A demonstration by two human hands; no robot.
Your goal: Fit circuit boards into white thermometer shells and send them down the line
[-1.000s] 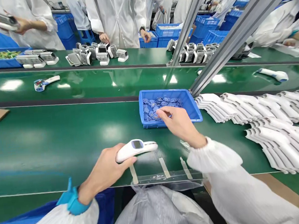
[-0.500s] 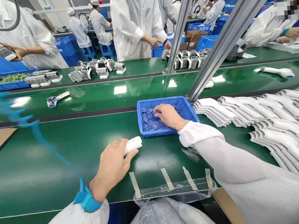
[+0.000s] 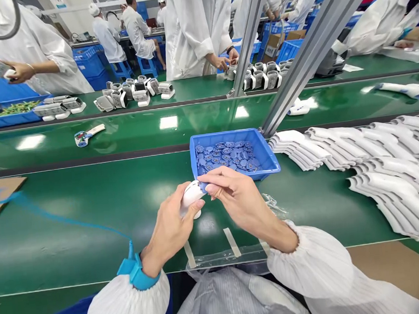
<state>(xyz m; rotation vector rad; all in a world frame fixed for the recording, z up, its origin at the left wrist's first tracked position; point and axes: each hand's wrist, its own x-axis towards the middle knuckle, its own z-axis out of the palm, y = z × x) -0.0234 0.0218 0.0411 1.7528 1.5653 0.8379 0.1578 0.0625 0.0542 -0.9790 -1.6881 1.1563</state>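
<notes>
My left hand (image 3: 171, 227) grips a white handheld infrared thermometer (image 3: 191, 194), and its head is partly hidden by my fingers. My right hand (image 3: 236, 198) is directly above it, with the thumb and fingertips pinched on a small blue disc (image 3: 203, 187) against the thermometer's body. Just beyond both hands stands a blue plastic tray (image 3: 267, 155) holding a loose layer of similar blue discs (image 3: 227, 156). The tray is a short distance from my right fingers.
Stacked white thermometer housings (image 3: 380, 163) cover the green conveyor belt (image 3: 74, 235) on the right. A metal frame rail (image 3: 297, 72) rises beyond the tray. Co-workers in white coats handle devices along a farther belt. A blue wrist strap (image 3: 135, 274) circles my left wrist.
My right hand has left the tray and come over the thermometer with a blue disc. My left hand has turned the thermometer and drawn closer to my right hand.
</notes>
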